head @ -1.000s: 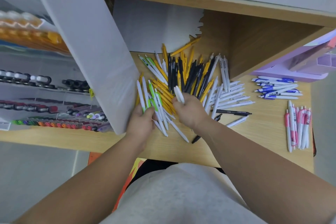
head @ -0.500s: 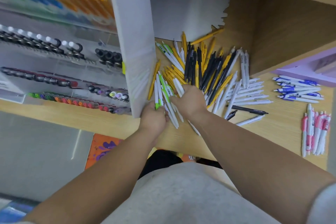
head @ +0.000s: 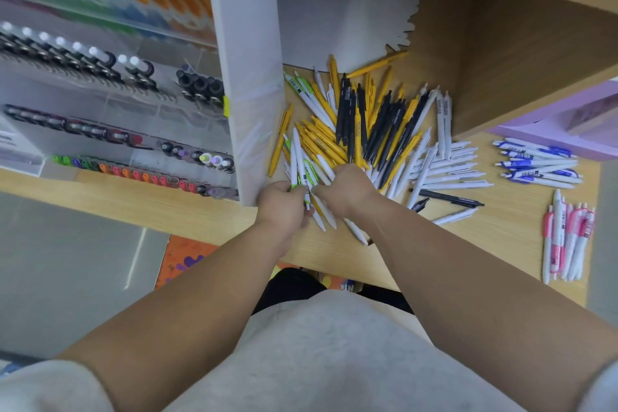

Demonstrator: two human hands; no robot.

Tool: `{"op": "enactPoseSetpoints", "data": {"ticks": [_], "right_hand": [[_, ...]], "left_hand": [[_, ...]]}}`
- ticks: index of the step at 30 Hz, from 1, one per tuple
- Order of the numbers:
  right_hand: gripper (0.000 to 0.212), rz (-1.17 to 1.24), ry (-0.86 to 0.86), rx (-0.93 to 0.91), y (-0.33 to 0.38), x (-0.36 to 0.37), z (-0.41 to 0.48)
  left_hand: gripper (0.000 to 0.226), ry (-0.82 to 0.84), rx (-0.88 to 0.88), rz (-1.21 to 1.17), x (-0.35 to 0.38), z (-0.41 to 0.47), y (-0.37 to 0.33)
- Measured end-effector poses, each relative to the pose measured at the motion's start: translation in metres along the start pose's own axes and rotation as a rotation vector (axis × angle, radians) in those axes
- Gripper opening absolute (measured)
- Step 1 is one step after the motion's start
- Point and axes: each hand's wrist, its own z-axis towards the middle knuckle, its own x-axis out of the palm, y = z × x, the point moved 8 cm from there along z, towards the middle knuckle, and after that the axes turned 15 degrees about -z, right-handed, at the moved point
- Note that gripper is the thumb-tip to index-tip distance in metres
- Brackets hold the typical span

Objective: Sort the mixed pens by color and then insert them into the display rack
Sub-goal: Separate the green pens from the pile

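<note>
Blue pens [head: 538,162]: sorted, own group at the far right of the shelf [head: 501,231].
Pink pens [head: 567,237]: sorted, second group nearer the front edge, well apart from the pile.
Pile [head: 371,130]: yellow, black, white and green mixed, mid-shelf; most of the sorting looks left to do.
Green pens [head: 308,174]: likely the colour being pulled now; a couple more lie at the pile's far-left edge.
Rack [head: 110,144]: left of the white divider [head: 247,43], holds rows of other pens; no sorted group looks inserted yet.
Left hand [head: 282,207]: knuckles up, fingers curled round a small bunch of green pens, at the shelf front beside the divider.
Right hand [head: 347,187]: touching the left one, fingers curled onto white pens [head: 325,166] at the pile's near edge; exactly which it grips is hidden.
</note>
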Motion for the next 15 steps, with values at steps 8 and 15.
{"op": "enactPoseSetpoints", "data": {"ticks": [8, 15], "right_hand": [[0.039, 0.322, 0.078, 0.039, -0.013, 0.008, -0.005], [0.028, 0.452, 0.103, 0.016, -0.015, 0.010, -0.019]], "left_hand": [[0.013, 0.085, -0.022, 0.024, 0.005, -0.003, 0.003], [0.017, 0.158, -0.034, -0.020, 0.011, -0.009, 0.003]]}}
